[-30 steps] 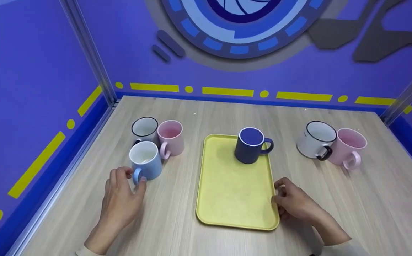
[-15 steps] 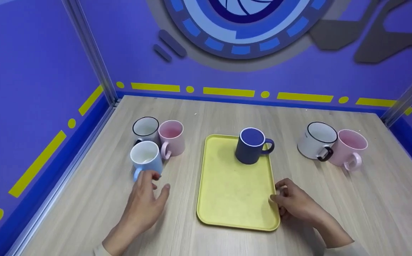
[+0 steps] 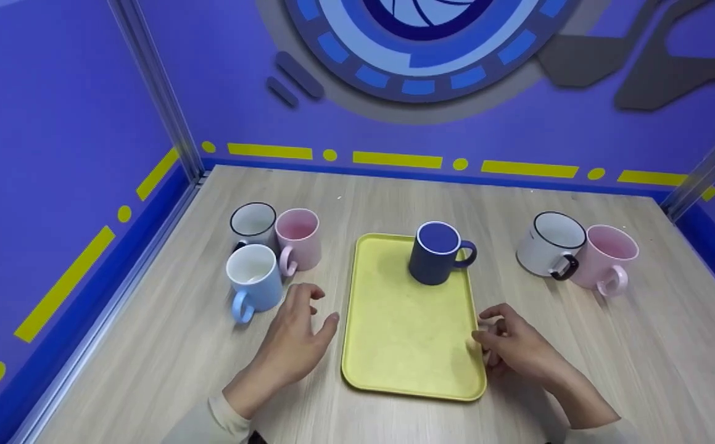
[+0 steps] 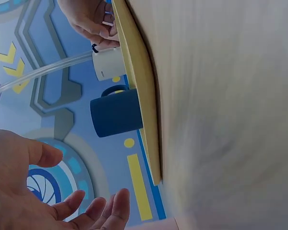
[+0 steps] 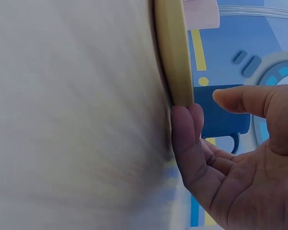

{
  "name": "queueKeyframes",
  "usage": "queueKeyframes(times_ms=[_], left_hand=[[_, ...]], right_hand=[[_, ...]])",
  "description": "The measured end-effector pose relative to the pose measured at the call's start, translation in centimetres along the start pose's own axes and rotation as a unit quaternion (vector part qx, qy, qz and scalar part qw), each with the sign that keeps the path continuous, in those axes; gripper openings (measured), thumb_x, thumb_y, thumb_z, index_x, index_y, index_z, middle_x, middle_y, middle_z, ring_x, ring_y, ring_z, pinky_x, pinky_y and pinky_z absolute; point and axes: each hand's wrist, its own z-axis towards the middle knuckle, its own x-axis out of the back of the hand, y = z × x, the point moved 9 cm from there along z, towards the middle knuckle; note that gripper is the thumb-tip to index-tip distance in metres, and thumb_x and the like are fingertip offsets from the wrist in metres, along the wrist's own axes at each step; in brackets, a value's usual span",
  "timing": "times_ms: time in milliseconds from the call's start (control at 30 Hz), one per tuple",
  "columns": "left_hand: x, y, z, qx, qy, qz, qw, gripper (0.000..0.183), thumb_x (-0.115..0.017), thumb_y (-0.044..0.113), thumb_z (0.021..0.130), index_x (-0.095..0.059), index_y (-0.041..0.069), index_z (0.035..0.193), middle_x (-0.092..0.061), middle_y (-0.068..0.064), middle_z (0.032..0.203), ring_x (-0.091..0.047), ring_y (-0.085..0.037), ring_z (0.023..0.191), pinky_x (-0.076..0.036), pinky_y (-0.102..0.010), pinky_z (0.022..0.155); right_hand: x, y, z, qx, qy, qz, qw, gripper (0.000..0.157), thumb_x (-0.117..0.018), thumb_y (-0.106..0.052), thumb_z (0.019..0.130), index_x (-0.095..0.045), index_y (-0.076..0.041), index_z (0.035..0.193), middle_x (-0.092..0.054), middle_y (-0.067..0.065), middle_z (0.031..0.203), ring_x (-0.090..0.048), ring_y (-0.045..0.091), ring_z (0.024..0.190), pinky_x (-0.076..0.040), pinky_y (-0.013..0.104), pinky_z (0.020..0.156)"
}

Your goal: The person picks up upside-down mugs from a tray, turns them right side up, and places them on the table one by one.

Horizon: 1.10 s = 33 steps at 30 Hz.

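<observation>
A yellow tray [image 3: 413, 333] lies on the table, and a dark blue mug [image 3: 430, 265] stands upright near its far right corner. My left hand [image 3: 292, 339] holds nothing; it hovers between the tray and a light blue mug [image 3: 261, 293], thumb and fingers spread apart in the left wrist view. At the tray's right edge is my right hand [image 3: 524, 351]. In the right wrist view its fingertips [image 5: 185, 127] meet the tray's rim, while the thumb [image 5: 230, 99] stands away from it. The right hand's lower fingers are partly hidden in the head view.
Behind the light blue mug stand a white mug [image 3: 252, 223] with a black rim and a pink mug [image 3: 301, 246]. Another white mug [image 3: 545, 253] and another pink mug [image 3: 604, 256] stand together at the right. A blue printed wall [image 3: 382, 135] bounds the table's back.
My left hand has moved right from beside the light blue mug's handle toward the tray, holding nothing. The right hand stays at the tray's edge, its thumb slightly lifted. Mugs and tray stay put.
</observation>
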Motion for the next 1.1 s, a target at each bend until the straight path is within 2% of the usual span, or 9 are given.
queueKeyframes(times_ms=[167,300,467,633,767,933,1100], left_hand=[[-1.2,0.9,1.2,0.001,-0.024,-0.027,0.9994,0.036,-0.068,0.022,0.098,-0.051,0.005,0.124,-0.055,-0.015,0.123,-0.063,-0.031,0.107,-0.053,-0.045,0.093],[-2.6,1.5,2.3,0.011,-0.059,-0.054,0.9968,0.045,-0.069,0.030,0.097,-0.050,0.004,0.129,-0.054,-0.017,0.129,-0.063,-0.034,0.113,-0.052,-0.048,0.097],[-4.4,2.2,3.7,0.024,-0.101,-0.073,0.9919,0.055,-0.069,0.037,0.096,-0.048,0.005,0.135,-0.052,-0.013,0.135,-0.060,-0.034,0.119,-0.050,-0.048,0.101],[-6.0,2.9,5.1,0.021,-0.121,-0.073,0.9898,0.060,-0.071,0.040,0.095,-0.047,0.006,0.138,-0.052,-0.014,0.138,-0.060,-0.032,0.119,-0.048,-0.047,0.102],[-7.3,3.4,6.5,0.024,-0.130,-0.066,0.9891,0.064,-0.073,0.042,0.094,-0.047,0.006,0.140,-0.052,-0.014,0.141,-0.058,-0.031,0.122,-0.046,-0.047,0.106],[-8.8,4.2,8.3,0.033,-0.148,-0.050,0.9872,0.073,-0.073,0.046,0.094,-0.044,0.005,0.146,-0.051,-0.014,0.148,-0.053,-0.031,0.137,-0.043,-0.046,0.115],[-10.1,5.0,9.7,0.051,-0.173,-0.050,0.9823,0.082,-0.073,0.049,0.094,-0.038,0.005,0.154,-0.047,-0.014,0.155,-0.048,-0.030,0.144,-0.040,-0.046,0.120]], right_hand=[[0.9,-0.6,0.4,0.007,0.032,0.014,0.999,0.053,-0.063,-0.015,0.101,-0.036,0.004,0.143,-0.059,0.014,0.099,-0.067,0.024,0.070,-0.061,0.038,0.062],[1.5,-1.1,0.8,0.013,0.055,0.027,0.998,0.054,-0.062,-0.017,0.103,-0.034,0.003,0.146,-0.057,0.015,0.106,-0.067,0.025,0.074,-0.062,0.039,0.065],[2.2,-1.8,1.4,0.025,0.083,0.012,0.996,0.056,-0.061,-0.023,0.105,-0.035,0.001,0.149,-0.056,0.015,0.113,-0.067,0.022,0.086,-0.062,0.035,0.073],[3.0,-2.7,2.2,0.041,0.111,0.016,0.993,0.056,-0.060,-0.025,0.106,-0.038,0.000,0.150,-0.057,0.015,0.116,-0.067,0.017,0.089,-0.060,0.029,0.074],[3.6,-3.3,2.9,0.053,0.130,0.018,0.990,0.057,-0.060,-0.027,0.106,-0.038,0.000,0.152,-0.056,0.019,0.124,-0.064,0.016,0.097,-0.059,0.026,0.076],[4.2,-3.7,4.2,0.060,0.140,0.019,0.988,0.061,-0.058,-0.030,0.107,-0.034,-0.002,0.156,-0.052,0.023,0.139,-0.063,0.025,0.114,-0.060,0.026,0.084],[4.4,-4.2,5.4,0.068,0.139,0.020,0.988,0.065,-0.056,-0.030,0.108,-0.029,-0.004,0.160,-0.047,0.025,0.147,-0.057,0.034,0.128,-0.059,0.026,0.088]])
